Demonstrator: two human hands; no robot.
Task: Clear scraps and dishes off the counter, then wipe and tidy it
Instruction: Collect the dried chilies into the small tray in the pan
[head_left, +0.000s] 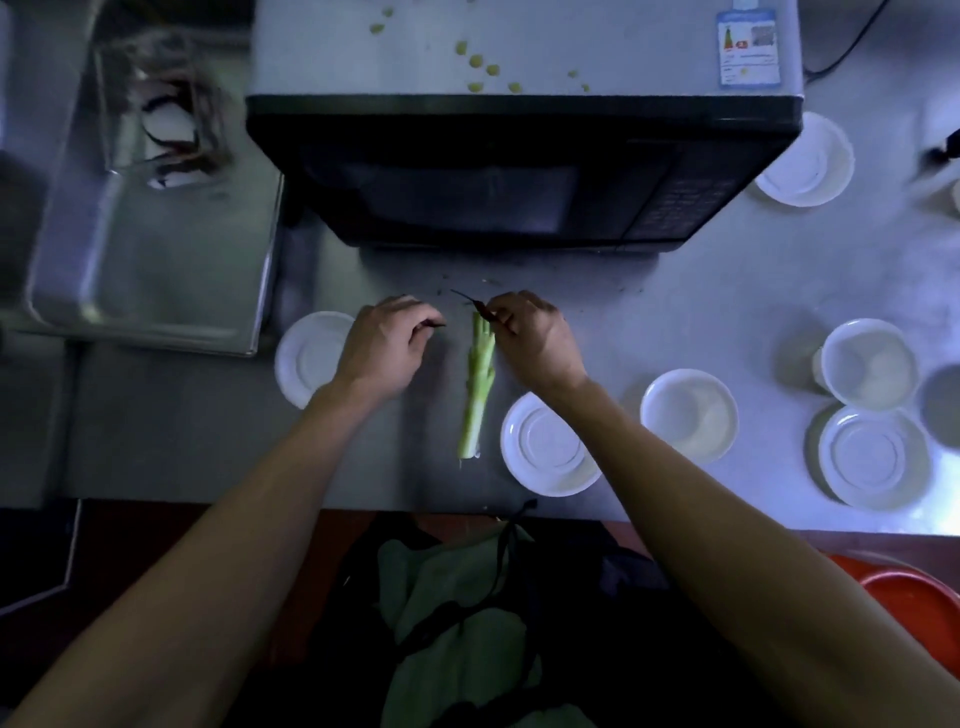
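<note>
Forearms reach over the near table (727, 322) edge. Just nearer than the right hand (537, 345), a white dish (548, 447) sits beside the base of a pale green stalk (475, 395), which lies lengthwise between the two hands. Right fingers (511, 317) are curled, pinching a thin dark scrap (475, 304) just above the stalk's far tip. Left hand (382, 348) has its fingers curled narrow, pinching a small dark sliver (435, 325); a second white dish (311, 358) lies just outboard of it. Further dishes (688, 415) stand well to the right. Beyond the fingers stands a black microwave (519, 176) with green bits (478, 62) on top.
</note>
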